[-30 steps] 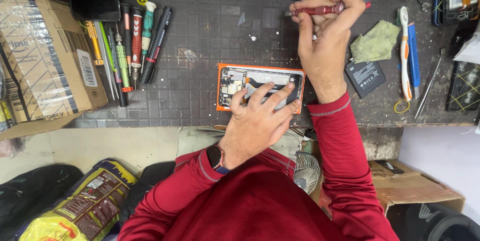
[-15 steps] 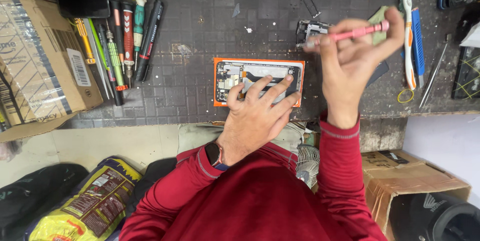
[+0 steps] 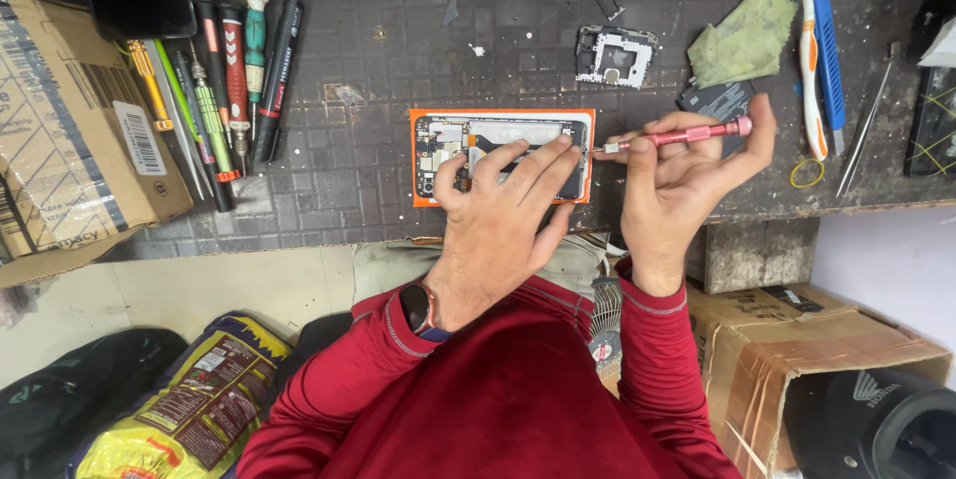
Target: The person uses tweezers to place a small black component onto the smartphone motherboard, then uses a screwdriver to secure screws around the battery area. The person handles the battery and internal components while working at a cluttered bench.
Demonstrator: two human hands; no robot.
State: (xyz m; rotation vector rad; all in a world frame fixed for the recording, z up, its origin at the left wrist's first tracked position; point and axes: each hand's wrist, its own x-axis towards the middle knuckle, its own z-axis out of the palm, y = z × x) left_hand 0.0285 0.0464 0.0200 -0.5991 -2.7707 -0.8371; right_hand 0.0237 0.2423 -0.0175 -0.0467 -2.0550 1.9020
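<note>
Near the front edge of the dark gridded desk (image 3: 398, 51) lies an opened orange-framed phone with its circuit boards bare (image 3: 500, 154). The left hand (image 3: 508, 215) rests on it, fingers spread flat across the phone's inside. The right hand (image 3: 687, 175) pinches a slim pink metal screwdriver (image 3: 677, 136) between thumb and fingers, its tip touching the phone's right edge. A row of screwdrivers and pens (image 3: 224, 91) lies toward the left edge.

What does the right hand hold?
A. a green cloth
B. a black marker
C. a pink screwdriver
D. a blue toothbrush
C: the right hand grips a pink screwdriver with its tip at the right edge of the opened phone, while the left hand presses on the phone.
</note>
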